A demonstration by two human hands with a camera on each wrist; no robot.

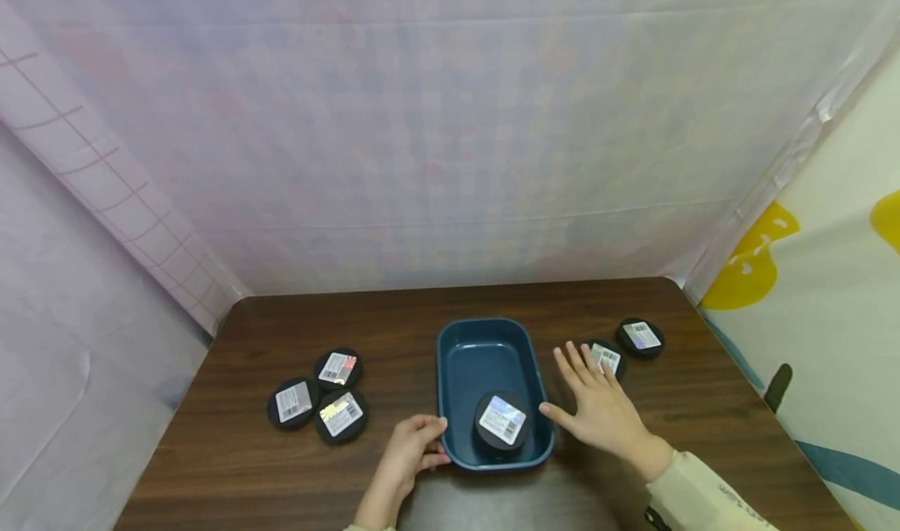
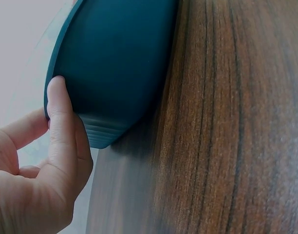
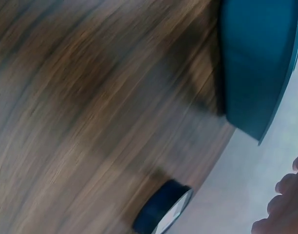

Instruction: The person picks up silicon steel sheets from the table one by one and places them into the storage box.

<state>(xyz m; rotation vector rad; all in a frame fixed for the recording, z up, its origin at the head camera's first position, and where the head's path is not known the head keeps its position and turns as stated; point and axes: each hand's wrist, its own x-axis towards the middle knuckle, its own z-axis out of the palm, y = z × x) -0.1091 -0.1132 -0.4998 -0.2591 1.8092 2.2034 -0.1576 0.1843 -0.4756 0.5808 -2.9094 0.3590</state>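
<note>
A blue rectangular tray (image 1: 481,367) sits on the wooden table, and one round black container (image 1: 502,422) with a white barcode label lies in its near end. My left hand (image 1: 415,449) pinches the tray's near left rim; the left wrist view shows thumb and fingers on either side of the tray wall (image 2: 115,58). My right hand (image 1: 608,414) is spread with straight fingers just right of the tray, holding nothing. Its fingertips partly cover another round black container (image 1: 606,357) in the head view; contact cannot be told. The right wrist view shows only knuckles or fingertips (image 3: 285,200).
Farther right lies one more black container (image 1: 641,337). On the left side three similar containers, (image 1: 338,368) among them, lie close together. The brown table (image 1: 394,320) ends at a cloth-covered wall (image 1: 450,164) behind and patterned cloth (image 1: 830,343) at the right.
</note>
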